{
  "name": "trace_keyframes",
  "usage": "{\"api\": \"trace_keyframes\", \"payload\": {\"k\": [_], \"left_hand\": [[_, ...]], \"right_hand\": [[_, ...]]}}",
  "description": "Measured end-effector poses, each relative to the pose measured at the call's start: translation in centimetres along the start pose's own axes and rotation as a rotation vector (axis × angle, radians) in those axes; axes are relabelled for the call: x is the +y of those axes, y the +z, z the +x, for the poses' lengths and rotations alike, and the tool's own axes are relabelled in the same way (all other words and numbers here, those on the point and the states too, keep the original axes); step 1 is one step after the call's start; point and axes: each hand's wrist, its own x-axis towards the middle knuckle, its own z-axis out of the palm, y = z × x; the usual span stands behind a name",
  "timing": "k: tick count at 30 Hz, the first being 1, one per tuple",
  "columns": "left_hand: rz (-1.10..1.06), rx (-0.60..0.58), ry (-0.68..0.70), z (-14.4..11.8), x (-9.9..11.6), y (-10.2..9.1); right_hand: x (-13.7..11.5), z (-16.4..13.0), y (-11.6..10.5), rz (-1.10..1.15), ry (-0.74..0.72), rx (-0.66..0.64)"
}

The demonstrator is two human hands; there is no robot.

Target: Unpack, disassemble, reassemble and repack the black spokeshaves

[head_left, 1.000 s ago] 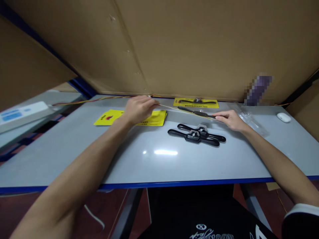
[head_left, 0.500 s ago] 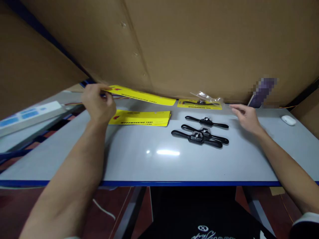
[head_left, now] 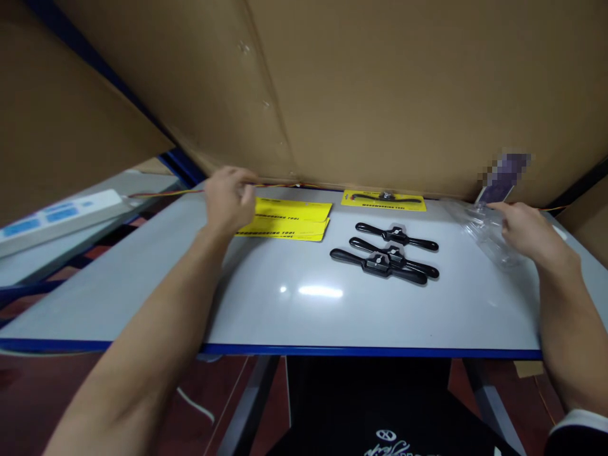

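Brown panels (head_left: pixel 403 88) close off the far side and both flanks of a grey-white table (head_left: pixel 285 323), its blue edge (head_left: pixel 370 350) toward the person. I read the tabletop as a clock centred on the bright glare (head_left: pixel 320 291), with six o'clock at the person's black shirt (head_left: pixel 370 399).

At eleven o'clock lie yellow cards (head_left: pixel 294 226) with black lettering, overlapping in a small stack. Over their ten o'clock end is the left hand (head_left: pixel 230 199), its fingers bent inward. At two o'clock three black tools (head_left: pixel 396 236) lie flat, handles slanting from ten toward four; the nearer two are close together, the third just beyond. At one o'clock, near the far panel, a carded tool (head_left: pixel 384 201) lies on its yellow backing.

Farther out, between two and three o'clock, the right hand (head_left: pixel 536 231) has its index finger reaching onto clear plastic (head_left: pixel 498 247) on the table. From here I can't tell whether either hand is pinching anything.

Between nine and ten o'clock, a power strip (head_left: pixel 61 218) rests on a side table (head_left: pixel 152 182), a red-yellow wire (head_left: pixel 166 192) near its end. Below, a white cable (head_left: pixel 194 404) lies on the dark red floor (head_left: pixel 42 405).
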Motion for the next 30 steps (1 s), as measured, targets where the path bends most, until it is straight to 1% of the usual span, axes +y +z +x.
{"api": "trace_keyframes", "payload": {"k": [1, 3, 4, 7, 9, 11, 13, 15, 16, 18, 20, 22, 24, 25, 28, 30], "left_hand": [[0.028, -0.117, 0.076, -0.3, 1.0, 0.4], [0.052, -0.306, 0.193, -1.0, 2.9, 1.3], [0.055, -0.387, 0.226, -1.4, 3.7, 1.8], [0.049, -0.564, 0.232, -2.4, 5.4, 3.1], [0.042, -0.622, 0.248, -2.8, 5.8, 3.6], [0.035, -0.625, 0.273, -2.9, 5.9, 3.7], [0.034, -0.591, 0.296, -2.7, 5.8, 3.6], [0.040, -0.544, 0.317, -2.5, 5.8, 3.6], [0.043, -0.522, 0.326, -2.4, 5.8, 3.6], [0.040, -0.495, 0.336, -2.3, 6.0, 3.7], [0.030, -0.489, 0.337, -2.3, 6.1, 3.8], [0.010, -0.491, 0.338, -2.3, 6.1, 3.9], [-0.013, -0.481, 0.337, -2.4, 6.1, 3.9], [-0.021, -0.471, 0.335, -2.5, 6.2, 3.8], [-0.018, -0.439, 0.318, -2.6, 6.4, 3.6], [0.001, -0.431, 0.297, -2.7, 6.7, 3.4]], "right_hand": [[0.4, 0.0, 0.1, 0.016, 0.003, -0.070], [1.0, 0.0, 0.5, 0.038, 0.029, -0.183], [1.3, 0.1, 0.8, 0.042, 0.051, -0.221], [2.3, 0.3, 1.8, 0.032, 0.128, -0.260], [2.8, 0.4, 2.4, 0.020, 0.140, -0.239], [2.7, 0.5, 2.6, -0.006, 0.112, -0.178], [1.5, 0.6, 2.3, -0.048, 0.113, -0.116], [-0.9, 0.7, 1.7, -0.079, 0.200, -0.070], [-2.4, 0.7, 1.5, -0.066, 0.195, -0.018], [-5.7, 1.0, 1.3, 0.002, 0.068, 0.046], [-8.7, 1.7, 1.5, 0.051, -0.093, 0.008], [-10.8, 3.1, 2.0, 0.103, -0.230, -0.038], [-12.0, 5.2, 2.5, 0.151, -0.306, -0.093], [-12.4, 6.5, 2.7, 0.166, -0.326, -0.094], [-13.6, 10.2, 3.7, 0.195, -0.424, -0.006], [-14.6, 12.0, 4.8, 0.229, -0.444, -0.012]]}}
